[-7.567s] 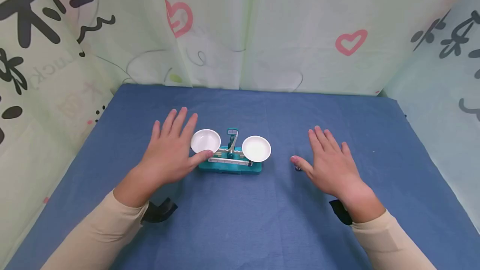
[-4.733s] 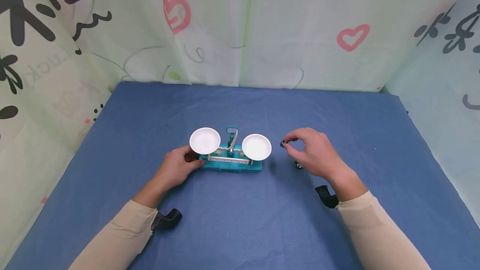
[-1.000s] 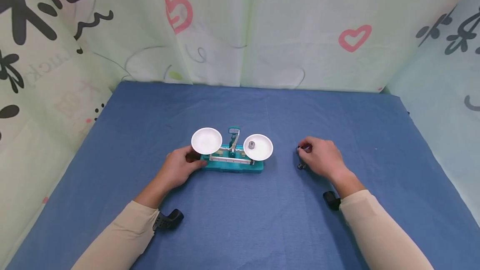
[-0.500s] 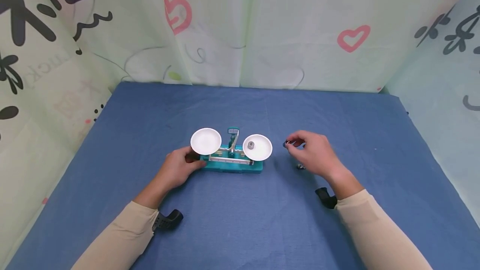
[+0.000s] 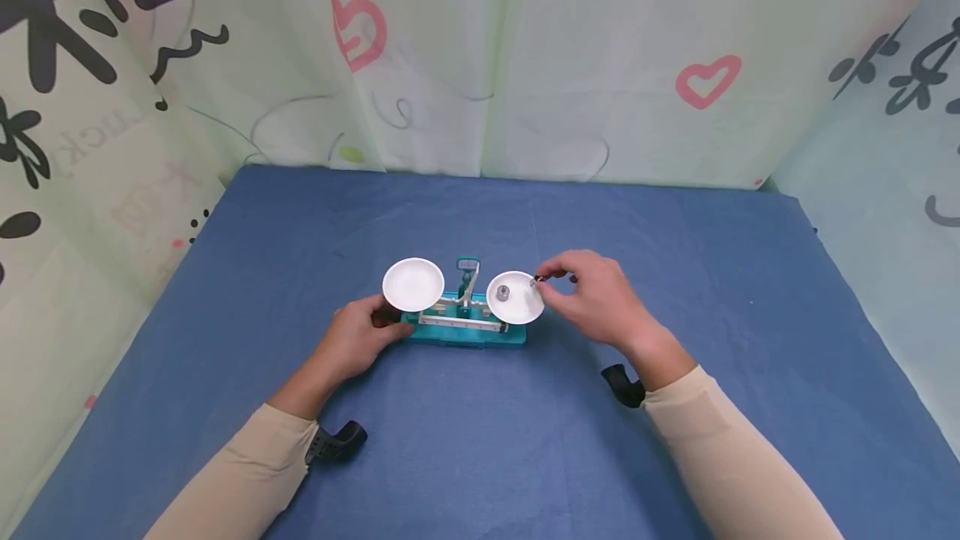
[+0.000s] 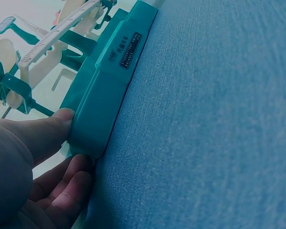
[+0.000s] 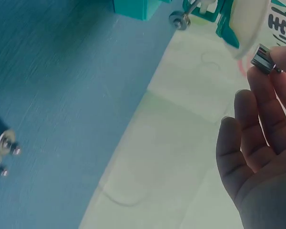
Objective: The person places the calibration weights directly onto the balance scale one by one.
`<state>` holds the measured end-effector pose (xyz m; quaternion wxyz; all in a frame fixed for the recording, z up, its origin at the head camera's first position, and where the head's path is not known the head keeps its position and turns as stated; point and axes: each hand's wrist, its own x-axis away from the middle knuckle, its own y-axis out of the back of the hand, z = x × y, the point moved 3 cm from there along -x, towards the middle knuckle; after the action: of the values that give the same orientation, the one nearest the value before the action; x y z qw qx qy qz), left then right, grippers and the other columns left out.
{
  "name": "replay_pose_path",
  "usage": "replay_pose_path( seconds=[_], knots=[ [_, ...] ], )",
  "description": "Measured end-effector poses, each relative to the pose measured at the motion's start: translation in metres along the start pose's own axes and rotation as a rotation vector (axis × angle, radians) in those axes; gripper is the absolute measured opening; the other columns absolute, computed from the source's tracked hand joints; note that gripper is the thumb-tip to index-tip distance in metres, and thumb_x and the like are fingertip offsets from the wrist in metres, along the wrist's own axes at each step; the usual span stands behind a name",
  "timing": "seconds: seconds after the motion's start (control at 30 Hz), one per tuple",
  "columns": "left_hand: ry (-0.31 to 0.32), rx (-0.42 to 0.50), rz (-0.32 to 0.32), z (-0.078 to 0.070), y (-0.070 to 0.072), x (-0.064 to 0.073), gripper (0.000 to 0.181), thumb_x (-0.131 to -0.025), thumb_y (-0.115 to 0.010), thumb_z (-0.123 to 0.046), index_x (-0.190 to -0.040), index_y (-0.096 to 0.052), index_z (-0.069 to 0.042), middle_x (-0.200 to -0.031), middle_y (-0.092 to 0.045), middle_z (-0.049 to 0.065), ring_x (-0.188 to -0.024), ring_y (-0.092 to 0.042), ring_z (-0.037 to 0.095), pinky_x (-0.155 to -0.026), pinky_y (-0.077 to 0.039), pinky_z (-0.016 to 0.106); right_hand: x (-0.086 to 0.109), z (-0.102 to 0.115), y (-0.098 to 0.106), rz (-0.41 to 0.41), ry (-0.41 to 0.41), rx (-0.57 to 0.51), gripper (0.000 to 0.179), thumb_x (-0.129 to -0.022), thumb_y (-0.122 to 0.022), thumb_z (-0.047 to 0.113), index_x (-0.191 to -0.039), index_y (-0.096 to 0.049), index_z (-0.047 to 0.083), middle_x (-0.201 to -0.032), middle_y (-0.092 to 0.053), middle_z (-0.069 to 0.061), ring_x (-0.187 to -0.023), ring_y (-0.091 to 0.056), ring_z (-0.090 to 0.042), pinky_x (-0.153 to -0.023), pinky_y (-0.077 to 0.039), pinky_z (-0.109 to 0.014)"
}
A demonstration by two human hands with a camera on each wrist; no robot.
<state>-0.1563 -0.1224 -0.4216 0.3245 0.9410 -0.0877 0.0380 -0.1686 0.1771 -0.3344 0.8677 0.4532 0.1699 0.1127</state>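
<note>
A small teal balance scale [image 5: 465, 337] stands on the blue cloth, with a bare white left pan [image 5: 412, 284] and a white right pan [image 5: 519, 309]. One metal weight [image 5: 503, 293] sits in the right pan. My left hand [image 5: 352, 342] grips the left end of the base; in the left wrist view the thumb [image 6: 55, 126] lies on top and the fingers are at the end. Between thumb and fingertips, my right hand [image 5: 596, 297] pinches a shiny cylindrical weight [image 7: 263, 59] at the right pan's outer edge.
Two knobbed metal weights [image 7: 7, 143] lie on the blue cloth [image 7: 62, 86] in the right wrist view; the right arm hides them from the head camera. A pale printed curtain [image 5: 570, 65] rises behind and beside the table.
A weight came to lie in the right pan before the last second. Since then my right hand has lifted another weight and carried it left to that pan. The left hand stays put.
</note>
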Motion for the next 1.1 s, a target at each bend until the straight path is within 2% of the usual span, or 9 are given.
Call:
replay_pose_path(
  seconds=[0.23, 0.53, 0.8, 1.1],
  knots=[
    [-0.004, -0.003, -0.002, 0.001, 0.000, -0.001, 0.037, -0.090, -0.076, -0.019, -0.120, -0.066, 0.000, -0.110, -0.070, 0.013, -0.103, -0.066, 0.029, -0.089, -0.052, 0.048, -0.009, 0.006, -0.010, 0.026, 0.080, 0.009, 0.015, -0.092, -0.070, 0.010, -0.105, -0.076, 0.005, -0.106, -0.071, -0.009, -0.105, -0.058, -0.030, -0.089, -0.048, -0.052],
    [-0.026, -0.009, -0.003, 0.001, 0.001, -0.001, 0.036, -0.090, -0.077, -0.020, -0.119, -0.067, -0.002, -0.109, -0.071, 0.011, -0.101, -0.067, 0.028, -0.088, -0.052, 0.047, -0.015, 0.011, -0.017, 0.062, 0.107, 0.031, 0.015, -0.091, -0.070, 0.011, -0.103, -0.077, 0.005, -0.105, -0.072, -0.009, -0.108, -0.057, -0.032, -0.096, -0.044, -0.053],
    [-0.028, -0.002, -0.008, 0.001, 0.001, -0.001, 0.036, -0.089, -0.078, -0.020, -0.118, -0.068, -0.002, -0.107, -0.071, 0.011, -0.100, -0.067, 0.027, -0.087, -0.052, 0.047, -0.016, 0.012, -0.019, 0.061, 0.134, 0.065, 0.015, -0.090, -0.071, 0.010, -0.102, -0.077, 0.004, -0.104, -0.072, -0.010, -0.107, -0.057, -0.034, -0.096, -0.044, -0.054],
    [-0.028, -0.002, -0.009, 0.001, 0.000, -0.001, 0.036, -0.089, -0.078, -0.020, -0.118, -0.068, -0.001, -0.107, -0.071, 0.011, -0.099, -0.067, 0.027, -0.087, -0.052, 0.046, -0.015, 0.014, -0.019, 0.056, 0.120, 0.065, 0.016, -0.091, -0.069, 0.008, -0.105, -0.075, 0.002, -0.108, -0.071, -0.012, -0.110, -0.057, -0.035, -0.095, -0.045, -0.053]
  ],
)
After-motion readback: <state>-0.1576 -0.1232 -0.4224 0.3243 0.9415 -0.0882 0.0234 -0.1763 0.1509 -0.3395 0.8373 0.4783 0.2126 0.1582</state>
